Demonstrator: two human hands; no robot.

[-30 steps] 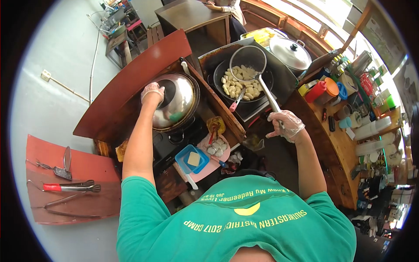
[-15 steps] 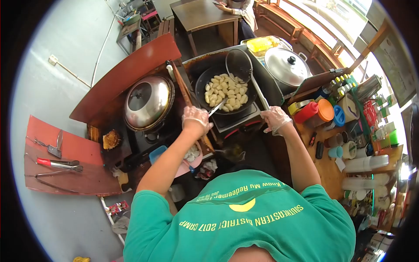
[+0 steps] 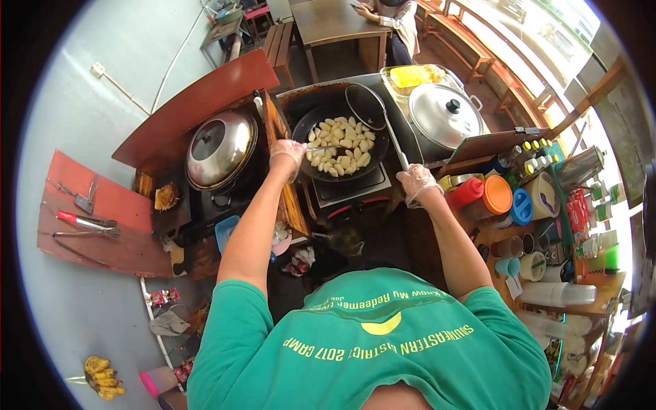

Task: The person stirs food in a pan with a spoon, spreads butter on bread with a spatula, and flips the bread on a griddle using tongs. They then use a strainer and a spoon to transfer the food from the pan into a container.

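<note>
My left hand (image 3: 287, 156), in a clear plastic glove, is closed round the handle of a metal utensil (image 3: 320, 148). Its far end reaches in among pale oblong food pieces (image 3: 336, 164) in a dark wok (image 3: 372, 164); the working end's shape is unclear. My right hand (image 3: 418, 181), gloved likewise, grips the long handle of a mesh skimmer (image 3: 365, 106). The skimmer's round basket is tilted over the wok's far right rim. Below the wok is a stove (image 3: 352, 188).
A lidded steel pot (image 3: 222, 152) stands left of the wok, a lidded aluminium pot (image 3: 444, 116) to its right. Containers, including an orange-lidded tub (image 3: 497, 195), crowd the right counter. Bananas (image 3: 104, 378) hang lower left. Another person (image 3: 393, 20) sits at a table (image 3: 335, 27) beyond.
My left hand and its utensil have shifted left and up, the utensil now lying more level across the food. The skimmer has tilted, its basket lying nearer the wok's right rim.
</note>
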